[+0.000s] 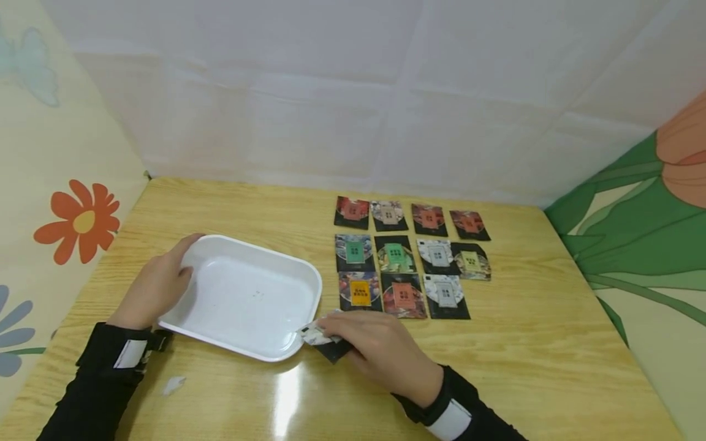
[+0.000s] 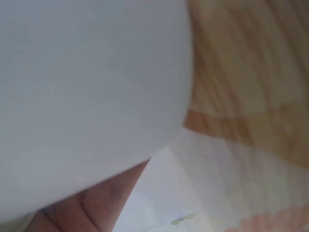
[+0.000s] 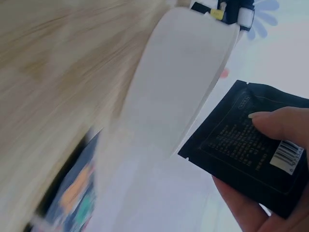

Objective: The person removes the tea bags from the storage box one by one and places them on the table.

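A white rectangular tray (image 1: 242,300) sits at the left of the wooden table. My left hand (image 1: 157,285) grips its left rim, thumb over the inside; the left wrist view shows the tray's white wall (image 2: 96,87) close up, with part of the hand below. Beside the tray's near right corner, my right hand (image 1: 386,349) pinches a small black-and-white sachet (image 1: 331,349). In the right wrist view the sachet's black back (image 3: 241,140), with printed text and a barcode, faces the camera, the thumb lying across it.
Several sachets lie in rows right of the tray, among them a green-labelled one (image 1: 394,254), an orange-labelled one (image 1: 360,293) and a white one (image 1: 445,295). A white scrap (image 1: 174,384) lies near the left forearm. A white sheet (image 1: 331,110) hangs behind the table.
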`<state>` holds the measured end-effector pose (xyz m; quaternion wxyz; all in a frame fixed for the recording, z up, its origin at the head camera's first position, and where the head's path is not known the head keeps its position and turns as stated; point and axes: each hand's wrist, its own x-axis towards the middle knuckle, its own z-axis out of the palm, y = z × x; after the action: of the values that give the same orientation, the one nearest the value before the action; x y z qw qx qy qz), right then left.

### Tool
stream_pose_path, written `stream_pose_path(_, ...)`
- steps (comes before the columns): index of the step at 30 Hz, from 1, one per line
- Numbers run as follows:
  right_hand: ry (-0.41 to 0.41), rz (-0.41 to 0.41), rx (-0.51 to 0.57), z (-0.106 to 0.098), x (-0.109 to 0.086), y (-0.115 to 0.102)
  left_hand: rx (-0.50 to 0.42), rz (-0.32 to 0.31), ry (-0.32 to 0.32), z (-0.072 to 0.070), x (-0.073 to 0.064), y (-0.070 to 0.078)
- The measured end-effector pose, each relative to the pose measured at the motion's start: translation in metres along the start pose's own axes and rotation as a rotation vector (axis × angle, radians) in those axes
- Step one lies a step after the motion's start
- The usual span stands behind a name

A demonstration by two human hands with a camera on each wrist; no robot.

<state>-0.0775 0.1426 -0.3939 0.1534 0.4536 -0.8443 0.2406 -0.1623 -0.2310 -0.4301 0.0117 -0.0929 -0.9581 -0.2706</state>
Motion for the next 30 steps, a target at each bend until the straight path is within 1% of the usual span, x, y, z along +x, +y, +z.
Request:
stream_pose_path(6,0.005,0.176,0.007,-0.015,-0.035,0.021,0.008,-0.006,-0.002,-0.001,0.0,0.001)
stream_pose_path(10,0.05,0.287,-0.022,-0.029,-0.061,0.036,0.003,-0.003,-0.009,-0.002,0.001,0.003)
stream_pose_path(12,0.076,0.343,-0.062,-0.037,-0.072,0.043,0.0,-0.001,-0.012,-0.002,0.001,0.004)
stream_pose_path(15,0.108,0.397,-0.139,-0.049,-0.083,0.055,0.001,0.0,-0.008,-0.002,0.001,0.004)
stream_pose_path(19,0.126,0.442,-0.223,-0.066,-0.097,0.073,-0.006,0.003,-0.004,0.0,0.0,0.003)
stream_pose_path(24,0.14,0.544,-0.323,-0.085,-0.12,0.094,-0.008,-0.004,-0.012,0.0,-0.001,0.003)
stream_pose_path(28,0.178,0.622,-0.38,-0.097,-0.14,0.111,0.002,-0.014,-0.017,-0.001,0.0,0.001)
stream_pose_path(30,0.197,0.641,-0.401,-0.102,-0.15,0.119,0.004,-0.01,-0.013,-0.001,0.0,0.0)
